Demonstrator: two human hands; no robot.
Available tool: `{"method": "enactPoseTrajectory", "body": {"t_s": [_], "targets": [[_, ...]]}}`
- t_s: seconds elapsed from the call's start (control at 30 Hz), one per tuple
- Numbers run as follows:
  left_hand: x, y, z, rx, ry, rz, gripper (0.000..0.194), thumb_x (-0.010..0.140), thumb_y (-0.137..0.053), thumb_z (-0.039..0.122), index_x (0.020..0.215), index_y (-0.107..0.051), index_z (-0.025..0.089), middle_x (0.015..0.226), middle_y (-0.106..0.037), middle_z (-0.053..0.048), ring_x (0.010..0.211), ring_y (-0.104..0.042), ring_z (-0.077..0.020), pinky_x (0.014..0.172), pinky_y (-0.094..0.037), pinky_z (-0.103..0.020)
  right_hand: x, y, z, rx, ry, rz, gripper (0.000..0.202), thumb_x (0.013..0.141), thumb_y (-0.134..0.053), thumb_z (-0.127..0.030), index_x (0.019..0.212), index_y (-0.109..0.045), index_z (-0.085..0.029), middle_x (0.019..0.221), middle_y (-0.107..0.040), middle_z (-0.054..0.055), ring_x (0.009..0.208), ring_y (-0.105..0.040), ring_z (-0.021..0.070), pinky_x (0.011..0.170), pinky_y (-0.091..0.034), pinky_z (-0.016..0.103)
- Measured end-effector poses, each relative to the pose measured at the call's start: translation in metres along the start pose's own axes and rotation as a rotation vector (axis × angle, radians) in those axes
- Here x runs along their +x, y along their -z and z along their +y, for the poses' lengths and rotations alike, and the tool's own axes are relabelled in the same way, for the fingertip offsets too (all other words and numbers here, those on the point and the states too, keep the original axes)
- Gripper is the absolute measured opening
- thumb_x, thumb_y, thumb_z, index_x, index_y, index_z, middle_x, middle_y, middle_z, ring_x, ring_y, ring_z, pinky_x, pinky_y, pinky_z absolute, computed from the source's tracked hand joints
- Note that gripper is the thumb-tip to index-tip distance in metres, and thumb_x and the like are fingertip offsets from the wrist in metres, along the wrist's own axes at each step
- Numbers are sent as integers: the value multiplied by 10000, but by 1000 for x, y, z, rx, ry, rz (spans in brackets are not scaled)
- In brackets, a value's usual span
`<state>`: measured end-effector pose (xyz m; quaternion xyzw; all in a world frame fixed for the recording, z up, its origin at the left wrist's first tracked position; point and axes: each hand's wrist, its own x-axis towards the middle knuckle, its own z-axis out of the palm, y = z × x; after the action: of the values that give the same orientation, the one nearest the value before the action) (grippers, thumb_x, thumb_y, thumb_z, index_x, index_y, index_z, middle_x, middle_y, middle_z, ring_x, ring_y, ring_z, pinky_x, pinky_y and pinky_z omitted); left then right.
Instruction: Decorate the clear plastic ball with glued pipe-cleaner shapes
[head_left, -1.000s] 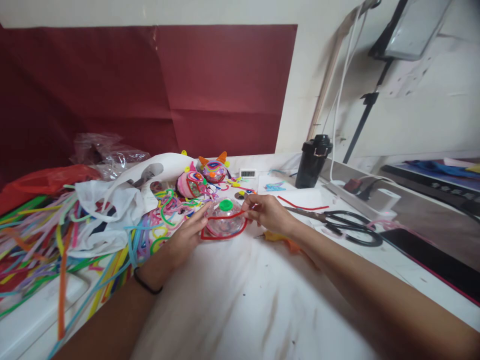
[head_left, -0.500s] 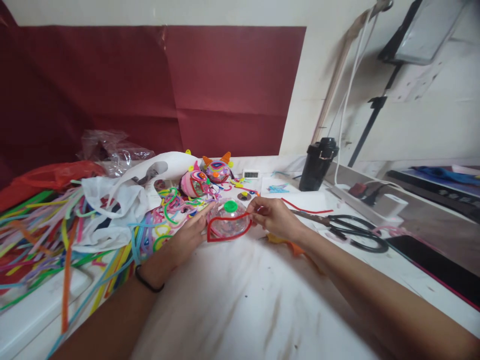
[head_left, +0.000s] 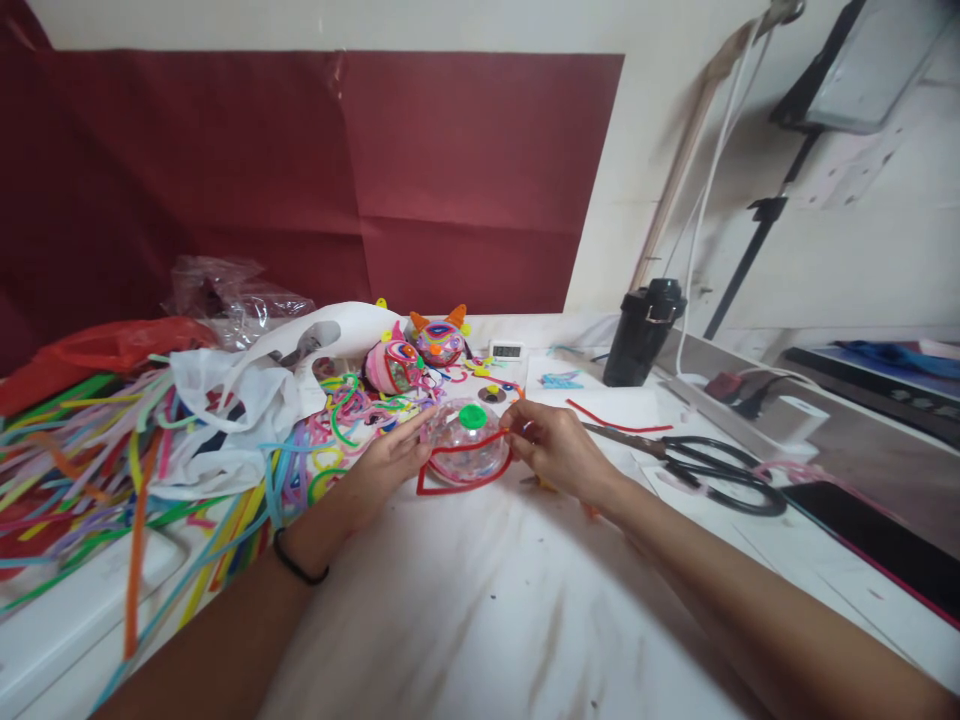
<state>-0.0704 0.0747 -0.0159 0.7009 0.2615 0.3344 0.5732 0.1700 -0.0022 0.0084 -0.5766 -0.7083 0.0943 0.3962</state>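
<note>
A clear round plastic bottle with a green cap sits on the table between my hands. My left hand lies along its left side, fingers stretched out and touching it. A red pipe cleaner, bent into a pointed loop, lies at the front of the bottle. Its right end is pinched between the thumb and fingers of my right hand. Behind the bottle stand two decorated balls, a pink one and one with orange ears.
Many coloured pipe cleaners are heaped at left beside a white plastic bag. On the right lie black-handled scissors, a loose red pipe cleaner and a phone. A black flask stands behind; a small digital clock is at the back.
The red loop has tipped lower and toward me, its left corner now closer to the table. My right hand keeps its pinch. The whole view has shifted slightly.
</note>
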Motion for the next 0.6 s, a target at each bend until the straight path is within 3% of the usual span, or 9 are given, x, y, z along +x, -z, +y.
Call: {"method": "enactPoseTrajectory", "body": {"t_s": [0.2,0.43,0.6], "targets": [[0,1,-2,85,-7,51,611,904,-534,555,1438,-450,271,1521,-428,-26,1414,-357,-298,1151,-333,-444,-3,-2,0,6,2,7,184,766,-504,-93,886,-594,-200,753,-654,7,628,-620,151,587,-436,243],[-4,6,-4,21,-116,-84,725,871,-513,639,1480,-384,267,1549,-383,-49,1444,-279,-330,1190,-252,-459,-5,1,-5,-21,8,21,171,767,-493,-96,855,-588,-208,679,-643,-10,586,-599,145,563,-419,235],[-3,5,-3,-21,-116,-137,805,835,-564,647,1502,-338,256,1574,-329,-75,1435,-296,-345,1178,-281,-451,-7,2,-6,-55,16,49,197,747,-496,-70,845,-602,-204,691,-644,-7,598,-598,144,571,-417,233]]}}
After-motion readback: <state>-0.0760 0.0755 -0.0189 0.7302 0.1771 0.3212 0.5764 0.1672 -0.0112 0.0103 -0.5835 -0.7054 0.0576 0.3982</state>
